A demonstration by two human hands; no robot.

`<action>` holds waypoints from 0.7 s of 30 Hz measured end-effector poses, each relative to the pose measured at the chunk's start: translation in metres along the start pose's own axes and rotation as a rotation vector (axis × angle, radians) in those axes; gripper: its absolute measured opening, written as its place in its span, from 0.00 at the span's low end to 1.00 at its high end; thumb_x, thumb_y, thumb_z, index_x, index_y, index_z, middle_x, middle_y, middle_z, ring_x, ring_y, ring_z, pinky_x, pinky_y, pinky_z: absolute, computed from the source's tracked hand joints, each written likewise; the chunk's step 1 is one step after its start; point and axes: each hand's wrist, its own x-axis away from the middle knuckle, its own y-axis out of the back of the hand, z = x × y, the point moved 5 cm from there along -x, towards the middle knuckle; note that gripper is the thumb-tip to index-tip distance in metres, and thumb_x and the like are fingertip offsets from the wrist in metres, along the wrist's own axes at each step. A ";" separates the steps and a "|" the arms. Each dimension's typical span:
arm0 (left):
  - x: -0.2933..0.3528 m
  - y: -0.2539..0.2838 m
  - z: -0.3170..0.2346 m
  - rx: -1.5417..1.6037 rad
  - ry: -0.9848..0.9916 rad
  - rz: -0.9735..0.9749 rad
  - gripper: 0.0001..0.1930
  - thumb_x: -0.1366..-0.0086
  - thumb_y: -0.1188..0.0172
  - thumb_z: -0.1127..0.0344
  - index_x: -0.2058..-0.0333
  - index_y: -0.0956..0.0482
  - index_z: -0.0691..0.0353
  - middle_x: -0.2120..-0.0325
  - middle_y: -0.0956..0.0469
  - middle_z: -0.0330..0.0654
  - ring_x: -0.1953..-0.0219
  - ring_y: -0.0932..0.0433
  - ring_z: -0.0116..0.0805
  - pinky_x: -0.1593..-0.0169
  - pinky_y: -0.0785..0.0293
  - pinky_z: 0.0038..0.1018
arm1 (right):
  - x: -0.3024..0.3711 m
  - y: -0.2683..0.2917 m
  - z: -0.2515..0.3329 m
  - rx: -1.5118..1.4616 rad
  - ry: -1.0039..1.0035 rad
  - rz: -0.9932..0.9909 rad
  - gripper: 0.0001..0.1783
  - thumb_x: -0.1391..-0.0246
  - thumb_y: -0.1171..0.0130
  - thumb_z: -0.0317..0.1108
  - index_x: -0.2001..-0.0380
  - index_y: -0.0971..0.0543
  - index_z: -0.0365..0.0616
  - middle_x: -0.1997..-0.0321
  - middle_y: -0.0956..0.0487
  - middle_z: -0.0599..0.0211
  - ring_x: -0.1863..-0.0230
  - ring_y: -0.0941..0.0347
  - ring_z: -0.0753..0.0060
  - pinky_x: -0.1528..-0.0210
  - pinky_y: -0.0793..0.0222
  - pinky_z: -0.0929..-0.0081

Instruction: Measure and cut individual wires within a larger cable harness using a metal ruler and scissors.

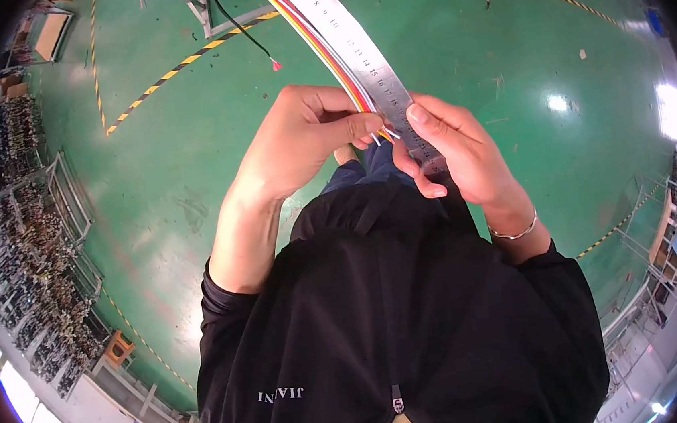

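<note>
In my left hand (311,129) a bundle of thin wires (331,57), white, red, orange and yellow, is pinched between thumb and fingers. Their short cut ends stick out just past the fingertips. A long pale measuring strip (358,45) with printed marks runs beside the wires, coming down from the top edge. My right hand (453,141) grips the strip's lower part between thumb and fingers, close to the wire ends. Both hands are in front of my body, near each other. The far ends of the wires and strip lie beyond the top edge.
Below is a green floor (188,152) with yellow-black striped tape (158,84). A dark cable with a pink end (276,65) hangs by a metal frame (204,14) at the top. Racks densely hung with parts (32,254) line the left; more shelving (667,239) stands at right.
</note>
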 end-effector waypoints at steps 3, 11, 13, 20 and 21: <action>-0.001 0.001 -0.003 0.062 -0.020 0.024 0.09 0.39 0.35 0.68 0.64 0.15 0.67 0.75 0.20 0.39 0.74 0.26 0.23 0.73 0.30 0.21 | 0.000 0.001 0.000 -0.003 -0.011 0.005 0.25 0.29 0.64 0.43 0.42 0.33 0.34 0.74 0.29 0.63 0.80 0.38 0.81 0.87 0.45 0.85; -0.006 -0.004 -0.005 0.162 0.047 0.086 0.09 0.40 0.35 0.73 0.62 0.17 0.71 0.72 0.18 0.44 0.69 0.22 0.29 0.62 0.26 0.24 | 0.003 0.000 0.007 -0.027 -0.020 -0.014 0.23 0.29 0.63 0.43 0.47 0.32 0.34 0.73 0.30 0.64 0.80 0.39 0.82 0.88 0.47 0.86; -0.006 -0.007 -0.005 0.132 0.002 0.074 0.08 0.40 0.35 0.69 0.64 0.15 0.68 0.74 0.18 0.40 0.71 0.23 0.25 0.68 0.29 0.22 | 0.004 0.001 0.010 -0.010 0.009 0.006 0.22 0.29 0.63 0.43 0.47 0.32 0.34 0.70 0.30 0.65 0.78 0.40 0.83 0.87 0.47 0.86; -0.008 -0.028 0.002 0.132 -0.027 0.013 0.07 0.39 0.36 0.69 0.65 0.15 0.67 0.77 0.21 0.35 0.74 0.28 0.19 0.72 0.34 0.18 | 0.019 0.032 0.003 0.101 0.168 -0.208 0.25 0.29 0.63 0.39 0.35 0.38 0.36 0.63 0.32 0.71 0.77 0.41 0.86 0.83 0.47 0.88; -0.007 -0.031 0.001 0.130 -0.042 0.010 0.07 0.39 0.36 0.69 0.65 0.15 0.67 0.77 0.21 0.35 0.74 0.28 0.19 0.72 0.34 0.18 | 0.021 0.032 0.004 0.078 0.186 -0.213 0.23 0.30 0.60 0.36 0.38 0.34 0.35 0.61 0.31 0.70 0.78 0.42 0.88 0.84 0.48 0.88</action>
